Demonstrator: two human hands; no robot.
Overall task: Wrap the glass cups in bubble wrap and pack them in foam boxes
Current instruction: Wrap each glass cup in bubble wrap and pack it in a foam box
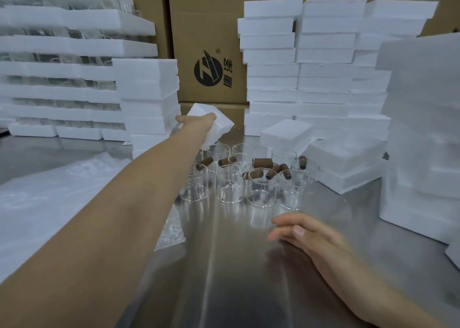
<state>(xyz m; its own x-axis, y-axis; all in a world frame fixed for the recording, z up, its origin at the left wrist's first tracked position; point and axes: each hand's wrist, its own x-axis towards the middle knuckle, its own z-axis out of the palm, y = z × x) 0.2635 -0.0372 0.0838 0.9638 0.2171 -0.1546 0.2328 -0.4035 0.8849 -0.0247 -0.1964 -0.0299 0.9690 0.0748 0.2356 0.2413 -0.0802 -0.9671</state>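
The left hand, right hand and forearms are bare.

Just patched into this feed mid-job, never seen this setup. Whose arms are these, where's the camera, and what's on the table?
There is no machine here: a person works with bare hands, and the single picture comes from a wide-angle camera on their head, looking forward and down. The left hand is stretched far out and grips a tilted white foam box. The right hand is open, fingers relaxed, holding nothing, low over the shiny steel table. In the middle stand clear glass cups, with short brown cylinders among them; what those are I cannot tell. A sheet of clear bubble wrap lies on the left. Stacks of white foam boxes stand behind and on both sides, before brown cardboard cartons.
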